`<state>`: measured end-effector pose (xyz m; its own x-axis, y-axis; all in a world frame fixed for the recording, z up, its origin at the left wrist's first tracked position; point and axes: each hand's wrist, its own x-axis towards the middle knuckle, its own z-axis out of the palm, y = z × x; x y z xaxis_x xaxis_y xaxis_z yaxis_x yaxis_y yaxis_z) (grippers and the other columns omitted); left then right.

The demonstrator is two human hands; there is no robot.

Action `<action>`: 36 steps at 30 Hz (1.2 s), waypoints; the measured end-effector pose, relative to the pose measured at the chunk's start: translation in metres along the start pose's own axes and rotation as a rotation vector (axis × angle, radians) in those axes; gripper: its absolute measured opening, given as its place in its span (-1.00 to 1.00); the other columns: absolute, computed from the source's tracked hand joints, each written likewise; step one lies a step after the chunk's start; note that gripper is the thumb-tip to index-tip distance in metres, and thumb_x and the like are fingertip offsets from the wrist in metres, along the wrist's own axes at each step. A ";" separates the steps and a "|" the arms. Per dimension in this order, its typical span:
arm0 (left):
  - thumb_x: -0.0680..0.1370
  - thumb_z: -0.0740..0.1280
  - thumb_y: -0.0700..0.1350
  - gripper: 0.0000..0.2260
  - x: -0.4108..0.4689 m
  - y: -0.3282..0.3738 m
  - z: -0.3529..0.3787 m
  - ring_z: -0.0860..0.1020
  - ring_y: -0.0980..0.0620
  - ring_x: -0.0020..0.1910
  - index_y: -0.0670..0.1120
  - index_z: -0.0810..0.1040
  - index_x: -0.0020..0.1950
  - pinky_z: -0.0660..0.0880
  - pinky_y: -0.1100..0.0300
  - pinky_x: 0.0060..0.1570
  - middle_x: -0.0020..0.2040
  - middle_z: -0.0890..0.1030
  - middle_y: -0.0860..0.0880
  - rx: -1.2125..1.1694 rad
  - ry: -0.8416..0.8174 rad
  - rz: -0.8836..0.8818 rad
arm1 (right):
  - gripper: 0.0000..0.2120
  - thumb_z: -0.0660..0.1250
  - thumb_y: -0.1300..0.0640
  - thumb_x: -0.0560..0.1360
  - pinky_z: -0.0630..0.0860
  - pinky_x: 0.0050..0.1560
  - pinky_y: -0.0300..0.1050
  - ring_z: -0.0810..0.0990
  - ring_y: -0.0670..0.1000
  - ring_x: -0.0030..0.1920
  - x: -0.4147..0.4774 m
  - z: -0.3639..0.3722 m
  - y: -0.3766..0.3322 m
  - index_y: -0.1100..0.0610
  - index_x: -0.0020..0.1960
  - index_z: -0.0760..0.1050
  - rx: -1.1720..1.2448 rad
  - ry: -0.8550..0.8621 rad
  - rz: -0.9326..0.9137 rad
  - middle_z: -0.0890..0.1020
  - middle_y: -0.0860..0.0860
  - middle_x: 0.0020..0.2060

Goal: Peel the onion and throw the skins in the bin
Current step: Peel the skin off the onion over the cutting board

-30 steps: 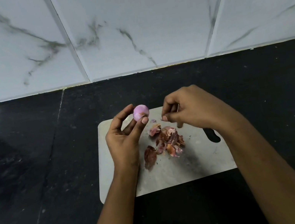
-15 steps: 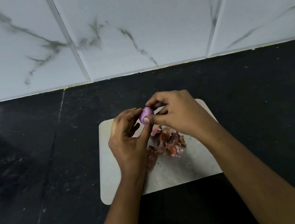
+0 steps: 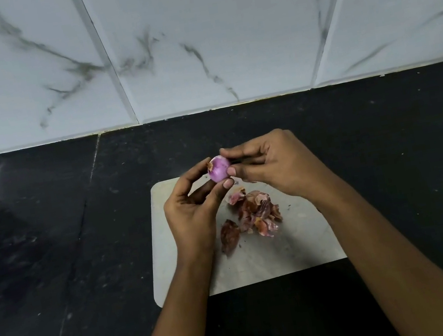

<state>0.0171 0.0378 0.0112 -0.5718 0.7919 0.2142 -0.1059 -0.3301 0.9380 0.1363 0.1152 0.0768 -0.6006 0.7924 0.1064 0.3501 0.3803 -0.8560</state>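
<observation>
The onion (image 3: pixel 218 169) was small, round and nearly bare, its purple flesh glossy, held in the air just above the far edge of the cutting board (image 3: pixel 287 250). I judged it light and firm but slick now that the dry skin was mostly off, so it wanted a pinch across its widest part rather than a squeeze near either end, where it could shoot out. A last ragged brown scrap clung to its upper left end; that looked papery and brittle, likely to tear off in bits unless taken close to where it joined. The onion's long axis seemed to run from that scrap end down to the right, though it was so nearly round that I could not be sure. My left hand (image 3: pixel 193 216) was curled around it from below and the left, thumb and fingertips closed on it. My right hand (image 3: pixel 270 168) was closed in a pinch at the onion's right side, thumb and forefinger touching it. Below lay the loose skins (image 3: pixel 254 213), a heap of dry reddish flakes on the board, which sat on the dark counter (image 3: pixel 53 254). No bin showed.
</observation>
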 end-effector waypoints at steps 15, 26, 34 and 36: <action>0.36 0.46 -0.37 -0.64 -0.001 -0.001 -0.001 0.67 0.01 0.00 -0.20 0.58 0.14 0.57 0.27 -0.04 0.05 0.68 -0.02 0.006 0.023 -0.005 | -0.80 0.42 0.11 0.42 0.60 -0.13 0.01 0.63 0.00 -0.22 -0.005 0.023 -0.006 0.18 0.00 0.61 -0.421 0.231 -0.189 0.69 0.07 -0.20; 0.35 0.46 -0.40 -0.63 -0.002 -0.001 0.003 0.67 0.00 0.01 -0.17 0.56 0.13 0.56 0.30 -0.08 0.05 0.66 -0.02 -0.027 -0.023 -0.017 | -0.88 0.35 0.22 0.47 0.64 -0.18 -0.07 0.66 -0.10 -0.22 0.002 0.005 0.004 0.11 -0.04 0.63 -0.125 0.206 -0.058 0.68 -0.03 -0.21; 0.37 0.47 -0.36 -0.62 -0.002 -0.003 0.001 0.65 -0.01 0.05 -0.16 0.54 0.15 0.57 0.27 -0.04 0.08 0.63 0.00 0.030 -0.002 0.019 | -0.80 0.42 0.10 0.44 0.59 -0.13 -0.25 0.62 -0.16 -0.22 0.000 0.011 -0.001 0.12 0.04 0.64 -0.274 0.163 -0.124 0.71 0.01 -0.13; 0.37 0.47 -0.34 -0.60 -0.001 -0.004 0.000 0.65 -0.02 0.07 -0.14 0.54 0.17 0.57 0.24 0.00 0.11 0.63 -0.01 0.030 0.006 0.005 | -0.81 0.39 0.12 0.47 0.58 -0.11 -0.24 0.62 -0.14 -0.19 0.000 0.014 0.000 0.13 0.05 0.63 -0.325 0.171 -0.158 0.71 0.02 -0.13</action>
<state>0.0180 0.0384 0.0068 -0.5770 0.7874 0.2171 -0.0790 -0.3183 0.9447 0.1265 0.1083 0.0700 -0.5463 0.7697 0.3302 0.4887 0.6131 -0.6207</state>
